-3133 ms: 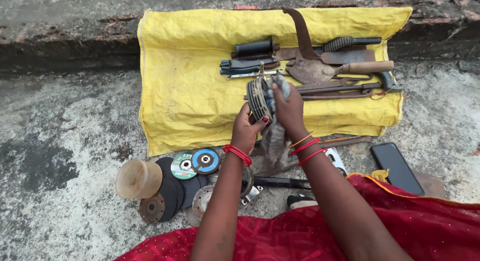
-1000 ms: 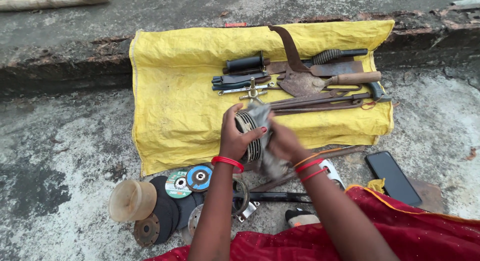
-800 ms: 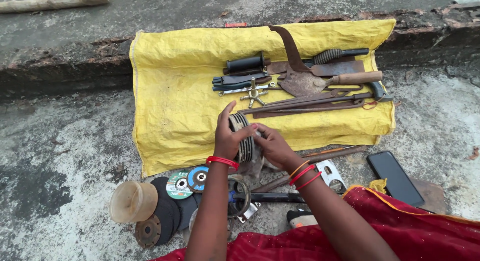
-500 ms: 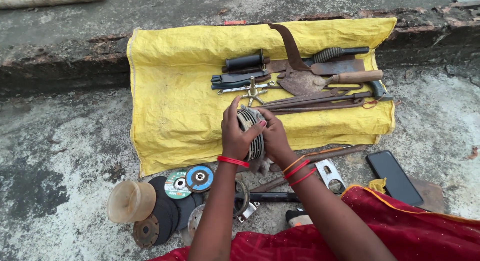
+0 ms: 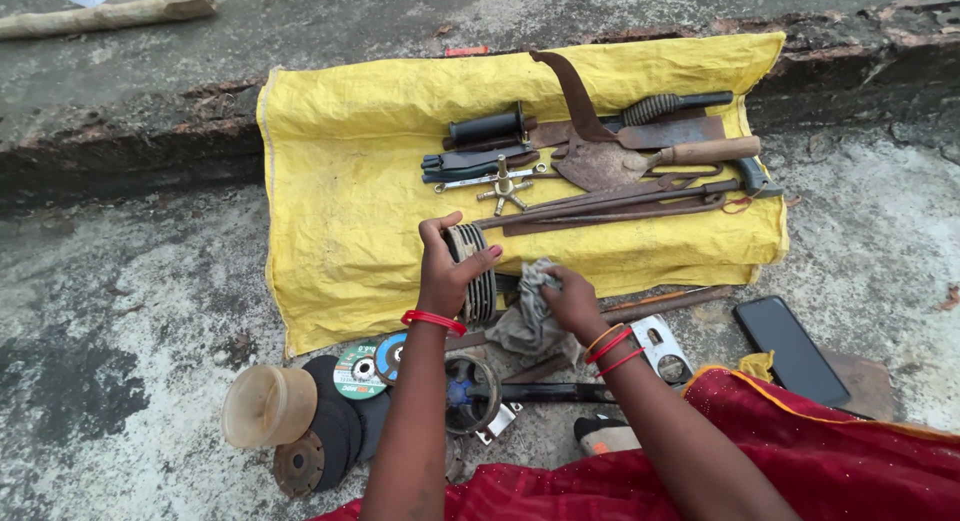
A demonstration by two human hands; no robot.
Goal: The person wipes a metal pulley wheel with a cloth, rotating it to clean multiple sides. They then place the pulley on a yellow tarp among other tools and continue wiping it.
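Observation:
My left hand (image 5: 447,271) grips a stack of grey grinding discs (image 5: 478,281) held on edge over the front edge of the yellow sack cloth (image 5: 350,181). My right hand (image 5: 572,303) clutches a crumpled grey rag (image 5: 530,311) just right of the stack, a little apart from the discs. Red bangles circle both wrists. On the cloth behind the hands lie a trowel (image 5: 620,161), long iron rods (image 5: 610,203), a black handle (image 5: 485,129) and a small brass cross fitting (image 5: 503,189).
On the concrete in front lie loose cutting discs (image 5: 345,401), a tan plastic cup (image 5: 268,406), a round metal guard (image 5: 472,393), a metal bracket (image 5: 660,343) and a black phone (image 5: 793,349). Red fabric (image 5: 800,461) covers my lap. A raised curb (image 5: 130,151) runs behind the cloth.
My right hand has come off the disc stack and pulled back to the right with the rag. My left hand still holds the stack, now slightly lower.

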